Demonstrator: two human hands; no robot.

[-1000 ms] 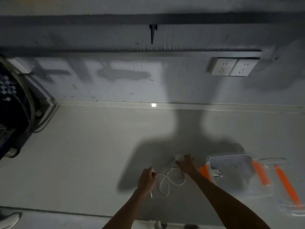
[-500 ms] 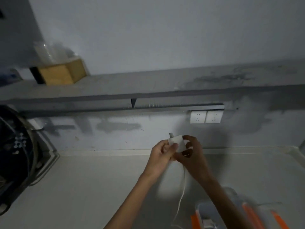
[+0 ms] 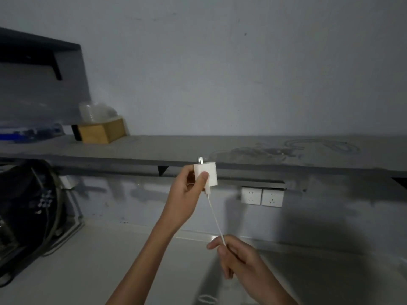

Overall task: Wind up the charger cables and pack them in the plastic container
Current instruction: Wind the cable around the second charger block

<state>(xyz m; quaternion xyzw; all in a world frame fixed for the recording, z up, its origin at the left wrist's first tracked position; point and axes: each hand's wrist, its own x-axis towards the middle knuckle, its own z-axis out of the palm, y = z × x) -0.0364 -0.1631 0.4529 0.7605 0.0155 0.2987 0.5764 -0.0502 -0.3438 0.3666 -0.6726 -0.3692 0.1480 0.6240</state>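
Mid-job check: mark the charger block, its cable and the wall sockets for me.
charger block (image 3: pixel 210 171): head view, on its white front face.
cable (image 3: pixel 214 214): head view, on the taut stretch below the block.
wall sockets (image 3: pixel 251 195): head view, on the left plate.

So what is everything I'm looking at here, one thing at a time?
charger plug: one, white, held up in front of the shelf edge
cable: one, white, runs from the plug down to the right hand
wall sockets: two, white, side by side under the shelf
shelf: one, grey, along the wall
wooden box: one, tan, on the left part of the shelf
clear plastic pieces: count unclear, see-through, on top of the box
blue item: one, blue, far left of the shelf, too blurred to name
round dark object: one, black, left edge, cannot tell what it is
counter: one, pale, below
left hand: grips the plug
right hand: pinches the cable
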